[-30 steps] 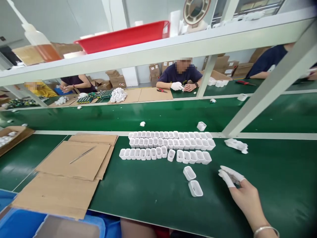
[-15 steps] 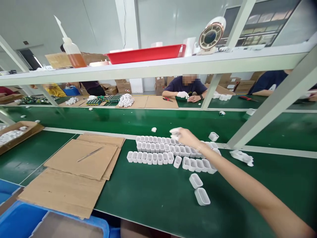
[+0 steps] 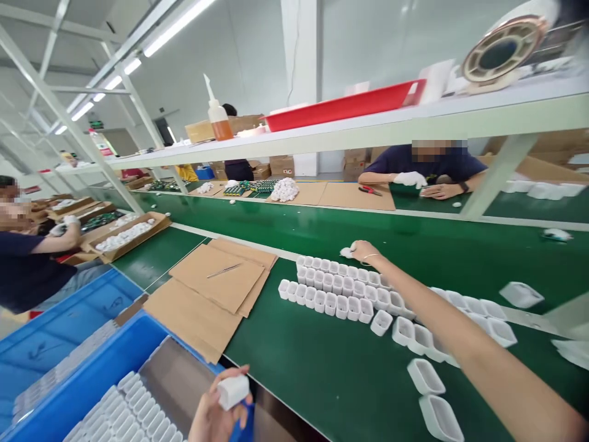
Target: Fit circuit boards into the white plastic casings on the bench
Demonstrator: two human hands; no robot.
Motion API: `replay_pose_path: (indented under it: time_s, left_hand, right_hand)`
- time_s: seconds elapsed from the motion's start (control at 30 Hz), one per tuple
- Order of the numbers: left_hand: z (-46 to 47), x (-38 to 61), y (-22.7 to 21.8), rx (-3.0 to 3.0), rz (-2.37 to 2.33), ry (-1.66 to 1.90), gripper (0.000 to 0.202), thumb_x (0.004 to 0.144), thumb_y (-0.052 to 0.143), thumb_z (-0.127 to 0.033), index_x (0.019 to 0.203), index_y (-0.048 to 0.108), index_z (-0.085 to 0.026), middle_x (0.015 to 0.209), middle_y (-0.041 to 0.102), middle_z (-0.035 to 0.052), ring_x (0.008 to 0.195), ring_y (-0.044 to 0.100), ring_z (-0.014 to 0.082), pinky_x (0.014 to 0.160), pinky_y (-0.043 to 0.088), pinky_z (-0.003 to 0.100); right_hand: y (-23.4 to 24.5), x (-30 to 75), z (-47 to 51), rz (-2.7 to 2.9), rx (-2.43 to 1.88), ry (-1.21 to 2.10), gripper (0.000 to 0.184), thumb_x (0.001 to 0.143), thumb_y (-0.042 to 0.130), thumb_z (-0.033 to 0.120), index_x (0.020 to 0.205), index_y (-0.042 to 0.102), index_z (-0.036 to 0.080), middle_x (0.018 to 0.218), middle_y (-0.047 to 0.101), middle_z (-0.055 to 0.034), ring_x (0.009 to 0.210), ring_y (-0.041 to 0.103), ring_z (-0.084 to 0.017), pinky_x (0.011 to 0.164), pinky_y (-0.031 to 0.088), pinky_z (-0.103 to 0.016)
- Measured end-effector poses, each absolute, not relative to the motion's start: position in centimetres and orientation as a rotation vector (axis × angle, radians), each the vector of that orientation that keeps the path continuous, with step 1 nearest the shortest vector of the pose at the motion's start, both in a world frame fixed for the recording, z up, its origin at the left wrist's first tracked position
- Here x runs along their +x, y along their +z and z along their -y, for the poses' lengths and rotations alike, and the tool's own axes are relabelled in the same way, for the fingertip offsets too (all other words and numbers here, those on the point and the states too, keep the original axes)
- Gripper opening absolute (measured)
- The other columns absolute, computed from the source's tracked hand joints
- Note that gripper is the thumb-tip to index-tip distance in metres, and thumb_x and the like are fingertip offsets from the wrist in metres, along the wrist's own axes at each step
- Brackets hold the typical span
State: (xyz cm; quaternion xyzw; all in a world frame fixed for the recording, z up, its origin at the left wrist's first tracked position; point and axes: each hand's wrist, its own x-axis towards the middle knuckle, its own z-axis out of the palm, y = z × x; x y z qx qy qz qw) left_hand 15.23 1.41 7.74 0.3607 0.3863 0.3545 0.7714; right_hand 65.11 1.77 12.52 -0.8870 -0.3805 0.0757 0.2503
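At the bottom, over the edge of a blue bin (image 3: pixel 151 328), my left hand (image 3: pixel 212 410) is closed around a white plastic cup (image 3: pixel 234 391). My right arm stretches across rows of small white plastic cups (image 3: pixel 338 283) on the green table. Beyond the rows, my right hand (image 3: pixel 365 252) has its fingertips closed on a small white piece (image 3: pixel 346 252) at the near side of the green belt; its exact kind is too small to make out. A separate cup (image 3: pixel 381 322) sits by the front row, and two larger-looking ones (image 3: pixel 440 417) lie nearer me.
Cardboard sheets (image 3: pixel 216 279) with tweezers (image 3: pixel 224 271) on top lie left of the rows. The bin holds many white cups (image 3: pixel 133 411). Overhead runs a shelf with a red tray (image 3: pixel 345 107) and a squeeze bottle (image 3: pixel 219 120). Co-workers sit opposite and at left.
The view has swung left and down. My left hand has come into sight with a cup in it. My right hand has reached past the rows to the white piece on the belt.
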Motion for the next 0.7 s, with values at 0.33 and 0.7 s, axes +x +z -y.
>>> replay_pose_path:
  time_s: [0.33,0.7]
  left_hand:
    - [1.6,25.4,14.5,1.597,-0.845,0.824,0.040,0.075,0.068,-0.037,0.097,0.038,-0.023,0.110,0.062,0.0076,0.079,0.061,0.0142,0.062,0.048,0.025]
    - [4.2,28.1,16.5,2.213,-0.539,0.803,0.039,0.082,0.068,-0.034,0.118,0.057,-0.024,0.110,0.061,0.0089,0.072,0.058,0.0142,0.057,0.050,0.024]
  right_hand:
    - [14.5,64.6,8.2,0.843,-1.755,0.583,0.034,0.071,0.075,0.036,0.092,0.063,0.013,0.094,0.071,-0.0164,0.082,0.070,-0.027,0.073,0.057,-0.040]
    - [17.4,50.6,15.8,0.973,-1.020,0.994,0.050,0.076,0.077,0.028,0.121,0.060,0.018,0.099,0.069,-0.0102,0.078,0.069,-0.020,0.065,0.059,-0.032]
